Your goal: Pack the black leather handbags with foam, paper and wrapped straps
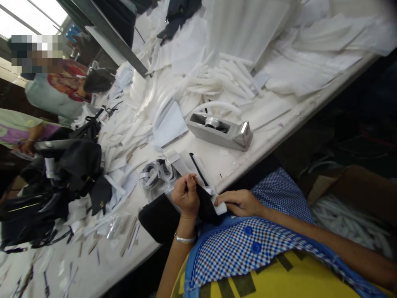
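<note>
In the head view, the black piece was at the lower centre of the frame, between the hands, close to the blue checked garment. The left hand was curled into a fist at its upper edge and seemed to grip it; the right hand had its fingers drawn narrow onto a white tab at its right side. It would probably have handled as light and soft, bending readily, neither fragile nor very slippery, and best held by the rim with one hand while the other steadied the opposite edge. It looked matt and plain, with a curved side; blur hid any seams. A black panel with rounded corners showed left of the left wrist, but whether the two were joined could not be told. Above them, on the surface, lay a clear wrap, a grey tape dispenser and, higher up, white strips.
</note>
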Available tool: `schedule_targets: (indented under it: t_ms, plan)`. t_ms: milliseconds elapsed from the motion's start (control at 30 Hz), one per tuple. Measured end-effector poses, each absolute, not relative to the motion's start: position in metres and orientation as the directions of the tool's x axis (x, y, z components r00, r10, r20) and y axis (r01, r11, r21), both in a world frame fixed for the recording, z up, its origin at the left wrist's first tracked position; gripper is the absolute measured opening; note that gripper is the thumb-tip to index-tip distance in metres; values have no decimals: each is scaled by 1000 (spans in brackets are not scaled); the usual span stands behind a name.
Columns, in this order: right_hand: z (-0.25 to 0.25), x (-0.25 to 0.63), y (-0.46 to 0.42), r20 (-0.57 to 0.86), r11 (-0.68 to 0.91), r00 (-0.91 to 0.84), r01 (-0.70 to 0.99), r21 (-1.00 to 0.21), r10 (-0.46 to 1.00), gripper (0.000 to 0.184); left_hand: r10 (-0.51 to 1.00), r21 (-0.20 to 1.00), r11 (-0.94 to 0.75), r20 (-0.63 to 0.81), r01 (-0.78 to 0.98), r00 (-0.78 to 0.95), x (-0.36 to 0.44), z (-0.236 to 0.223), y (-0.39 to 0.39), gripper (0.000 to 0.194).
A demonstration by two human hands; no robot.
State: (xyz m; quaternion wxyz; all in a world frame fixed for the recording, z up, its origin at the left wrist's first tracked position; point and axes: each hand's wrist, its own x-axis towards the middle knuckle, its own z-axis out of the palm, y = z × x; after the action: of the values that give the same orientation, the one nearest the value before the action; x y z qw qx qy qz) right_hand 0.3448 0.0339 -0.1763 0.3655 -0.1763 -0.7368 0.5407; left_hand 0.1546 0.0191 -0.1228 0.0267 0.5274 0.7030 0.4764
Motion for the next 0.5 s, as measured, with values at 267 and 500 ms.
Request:
schedule_targets:
  t_ms: [267,500]
  plan:
    - [-163,356,22,132,161,-703,-26,-987,699,26,758,694,-28,484,719,-437,156,-119,20,28]
    - [-143,342,24,-98,116,-552,340,-933,828,25,791,806,-140,440,575,-424,164,-107,4,30]
